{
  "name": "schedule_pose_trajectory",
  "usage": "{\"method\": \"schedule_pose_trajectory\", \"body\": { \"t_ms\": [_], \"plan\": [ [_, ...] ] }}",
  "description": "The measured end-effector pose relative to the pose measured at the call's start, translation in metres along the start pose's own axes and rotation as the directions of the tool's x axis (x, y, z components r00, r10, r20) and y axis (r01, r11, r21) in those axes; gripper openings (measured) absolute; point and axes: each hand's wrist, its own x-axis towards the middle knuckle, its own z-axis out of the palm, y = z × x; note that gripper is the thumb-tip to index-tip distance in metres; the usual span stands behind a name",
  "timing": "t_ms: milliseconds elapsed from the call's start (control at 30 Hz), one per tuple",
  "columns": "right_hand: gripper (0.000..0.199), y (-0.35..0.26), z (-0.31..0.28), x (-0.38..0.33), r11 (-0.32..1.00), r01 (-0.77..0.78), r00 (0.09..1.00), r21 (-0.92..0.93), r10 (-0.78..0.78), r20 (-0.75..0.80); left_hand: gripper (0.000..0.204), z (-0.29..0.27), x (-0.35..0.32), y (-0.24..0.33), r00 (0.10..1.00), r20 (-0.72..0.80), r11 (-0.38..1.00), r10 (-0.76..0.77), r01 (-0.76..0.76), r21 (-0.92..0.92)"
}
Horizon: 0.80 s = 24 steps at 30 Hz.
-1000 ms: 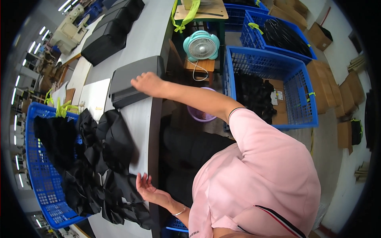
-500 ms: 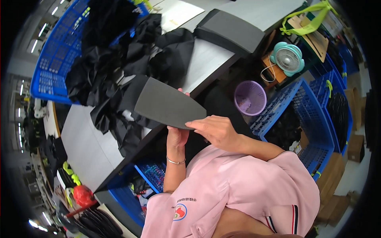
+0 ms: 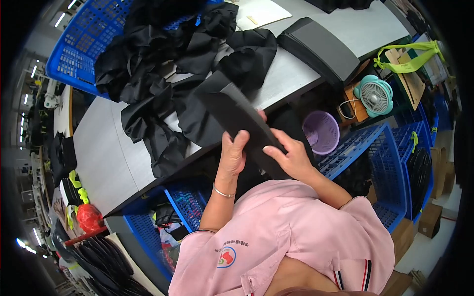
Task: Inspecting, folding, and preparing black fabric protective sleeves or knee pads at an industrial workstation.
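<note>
At centre frame, the left hand and right hand pinch a dark panel, seemingly mid-handling, while the grey-topped stack, upper right, and black fabric, upper left, lie unheld.

We see thin, tapered dark-grey panel, broad face up half second ago, now tipped, black side showing. Bare left hand, empty one second ago, now holds panel's left side; bare right hand, then at smooth dark-grey stack, now grips right side. Our view swung: stack now upper right, round teal fan far right.
</note>
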Motion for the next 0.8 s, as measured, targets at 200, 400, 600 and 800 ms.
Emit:
{"method": "schedule_pose_trajectory", "body": {
  "t_ms": [200, 400, 600, 800],
  "plan": [
    [0.035, 0.004, -0.030, 0.033, 0.991, -0.019, 0.999, 0.133, 0.023, -0.032, 0.023, -0.048, 0.070, 0.010, 0.857, -0.085, 0.225, 0.509, -0.037, 0.974],
    [0.037, 0.026, -0.042, 0.032, 0.993, -0.077, 0.993, -0.090, 0.069, -0.097, 0.020, -0.045, 0.113, -0.002, 0.913, -0.032, 0.195, 0.407, -0.052, 0.979],
    [0.042, 0.020, -0.039, 0.008, 0.797, -0.024, 0.973, -0.603, -0.120, -0.198, 0.023, 0.004, 0.110, -0.019, 0.856, 0.231, 0.120, 0.462, -0.318, 0.940],
    [0.025, 0.053, -0.043, 0.035, 0.747, 0.034, 0.927, -0.664, -0.272, -0.260, 0.026, 0.070, 0.058, -0.035, 0.813, 0.534, 0.287, 0.232, -0.581, 0.761]
  ]
}}
